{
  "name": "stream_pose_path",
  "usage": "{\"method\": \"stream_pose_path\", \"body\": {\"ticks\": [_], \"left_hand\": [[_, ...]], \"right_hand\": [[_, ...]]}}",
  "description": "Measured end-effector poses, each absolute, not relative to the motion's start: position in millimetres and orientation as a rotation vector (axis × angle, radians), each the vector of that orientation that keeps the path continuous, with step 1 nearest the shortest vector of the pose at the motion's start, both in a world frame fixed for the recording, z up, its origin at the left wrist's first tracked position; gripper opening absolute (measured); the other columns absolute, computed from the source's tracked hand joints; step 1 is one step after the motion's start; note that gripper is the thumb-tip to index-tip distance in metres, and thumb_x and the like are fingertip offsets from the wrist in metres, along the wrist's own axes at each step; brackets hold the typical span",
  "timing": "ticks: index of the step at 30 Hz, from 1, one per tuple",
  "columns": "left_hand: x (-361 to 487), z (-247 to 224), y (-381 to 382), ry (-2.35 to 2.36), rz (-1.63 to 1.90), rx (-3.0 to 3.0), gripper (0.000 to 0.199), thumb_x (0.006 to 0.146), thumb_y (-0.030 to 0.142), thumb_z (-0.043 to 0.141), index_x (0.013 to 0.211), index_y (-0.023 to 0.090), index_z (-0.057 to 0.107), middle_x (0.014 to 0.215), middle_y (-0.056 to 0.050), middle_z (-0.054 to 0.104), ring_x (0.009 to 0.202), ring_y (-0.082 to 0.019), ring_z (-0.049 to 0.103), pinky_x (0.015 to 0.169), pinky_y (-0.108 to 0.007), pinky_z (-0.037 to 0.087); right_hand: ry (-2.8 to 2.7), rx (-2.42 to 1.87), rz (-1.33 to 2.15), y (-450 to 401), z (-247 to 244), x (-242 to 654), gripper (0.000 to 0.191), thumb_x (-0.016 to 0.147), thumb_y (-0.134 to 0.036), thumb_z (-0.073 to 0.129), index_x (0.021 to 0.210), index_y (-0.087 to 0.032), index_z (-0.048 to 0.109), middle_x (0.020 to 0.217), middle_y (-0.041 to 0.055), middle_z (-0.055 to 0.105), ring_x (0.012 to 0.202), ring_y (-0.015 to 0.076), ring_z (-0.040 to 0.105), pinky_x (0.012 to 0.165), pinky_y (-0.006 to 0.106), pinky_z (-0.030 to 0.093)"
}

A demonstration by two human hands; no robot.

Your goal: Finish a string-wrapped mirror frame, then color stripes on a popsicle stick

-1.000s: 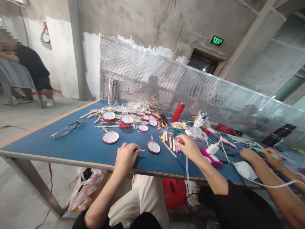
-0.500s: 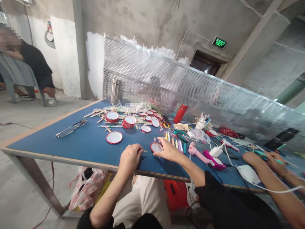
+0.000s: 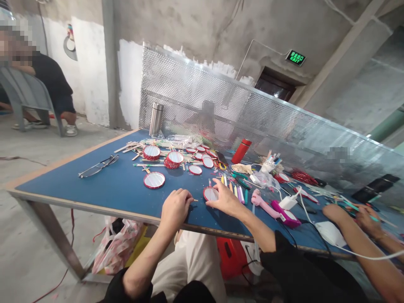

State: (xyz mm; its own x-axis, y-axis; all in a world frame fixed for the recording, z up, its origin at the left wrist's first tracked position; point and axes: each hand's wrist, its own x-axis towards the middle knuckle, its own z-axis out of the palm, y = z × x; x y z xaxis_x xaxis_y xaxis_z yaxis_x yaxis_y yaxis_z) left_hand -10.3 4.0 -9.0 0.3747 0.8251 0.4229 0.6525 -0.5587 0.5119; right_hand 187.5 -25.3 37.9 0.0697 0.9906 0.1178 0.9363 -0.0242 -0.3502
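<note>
Head view: right hand (image 3: 227, 200) now at the red-rimmed disc (image 3: 209, 194), off the coloured sticks (image 3: 239, 194).

A second ago it was over the sticks; now thumb and index are spread wide about the disc, which lies on the blue tabletop (image 3: 123, 191) in front of the person. Can't tell if they actually grip it. Left hand (image 3: 175, 206) unchanged: narrow pinch on a small wooden stick (image 3: 196, 200), tip just short of the disc. Reads as both hands on the same piece now. Right hand hides the disc's right side. Coloured sticks sit just beyond the right wrist; pink glue gun (image 3: 263, 203) and purple box (image 3: 285, 213) crowd that side. Another red-rimmed disc (image 3: 154, 180) lies left, stacked discs (image 3: 174, 159) farther back. Co-worker's hand (image 3: 370, 219) at far right.
</note>
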Motion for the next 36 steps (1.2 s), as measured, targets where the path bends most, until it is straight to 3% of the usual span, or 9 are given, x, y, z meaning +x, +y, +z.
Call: {"method": "stream_pose_path", "body": {"ticks": [10, 19, 36], "left_hand": [[-11, -11, 4, 1.284, 0.995, 2.375, 0.013, 0.089, 0.021, 0.054, 0.079, 0.021, 0.062, 0.084, -0.003, 0.069, 0.084, -0.019, 0.061, 0.076, -0.029, 0.043], [-10, -9, 4, 1.362, 0.946, 2.312, 0.012, 0.09, 0.021, 0.053, 0.08, 0.021, 0.06, 0.085, -0.002, 0.068, 0.085, -0.019, 0.061, 0.075, -0.028, 0.043], [-7, -12, 2, 1.471, 0.968, 2.298, 0.012, 0.089, 0.021, 0.053, 0.083, 0.022, 0.063, 0.087, -0.002, 0.07, 0.083, -0.018, 0.063, 0.071, -0.026, 0.043]], "right_hand": [[-1.683, -1.659, 0.249, -95, 37, 154, 0.089, 0.065, -0.022, 0.075, 0.142, -0.026, 0.03, 0.13, 0.0097, 0.053, 0.121, 0.0265, 0.052, 0.103, 0.044, 0.041], [-1.608, -1.511, 0.344, -95, -19, 144, 0.087, 0.066, -0.017, 0.072, 0.14, -0.023, 0.026, 0.133, 0.0117, 0.051, 0.124, 0.0266, 0.051, 0.105, 0.045, 0.041], [-1.843, -1.395, 0.143, -106, -22, 144, 0.098, 0.063, -0.015, 0.074, 0.145, -0.024, 0.02, 0.129, 0.0116, 0.055, 0.117, 0.0304, 0.055, 0.098, 0.046, 0.047]]}}
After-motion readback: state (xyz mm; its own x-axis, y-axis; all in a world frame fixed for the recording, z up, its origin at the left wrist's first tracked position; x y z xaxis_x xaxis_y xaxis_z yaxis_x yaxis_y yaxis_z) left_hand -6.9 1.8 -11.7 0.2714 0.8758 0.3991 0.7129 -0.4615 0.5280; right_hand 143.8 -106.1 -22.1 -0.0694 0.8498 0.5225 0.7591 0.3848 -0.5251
